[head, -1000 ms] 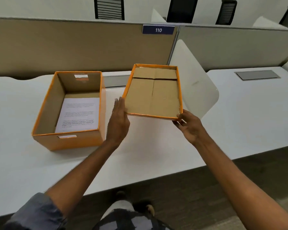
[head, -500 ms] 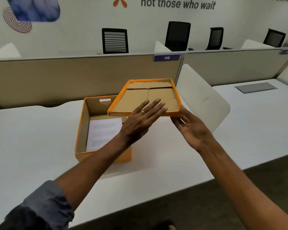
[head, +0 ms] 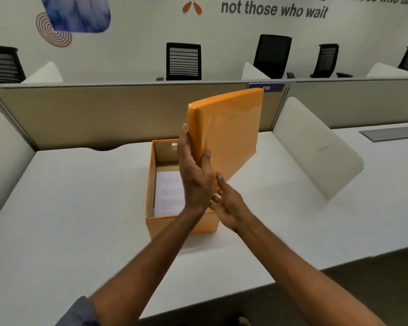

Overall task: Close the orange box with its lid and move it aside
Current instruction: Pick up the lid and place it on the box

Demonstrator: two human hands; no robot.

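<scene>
The open orange box (head: 158, 224) stands on the white desk, with a printed white sheet (head: 169, 194) lying inside it. The orange lid (head: 229, 130) is held in the air above the box's right side, tipped up on edge with its orange top facing me. My left hand (head: 193, 175) grips the lid's left edge, thumb on the top face. My right hand (head: 229, 205) is at the lid's lower corner, fingers curled against it. The hands and lid hide the box's right wall.
The white desk (head: 68, 220) ends in a front edge near me. A beige partition (head: 92, 109) with a blue 110 tag (head: 266, 87) runs behind the box. A white rounded divider (head: 316, 149) stands to the right. Black chairs sit beyond the partition.
The lid was lifted off the desk, carried left over the box and flipped from cardboard inside up to orange top facing me. Both hands came together at its lower left.
</scene>
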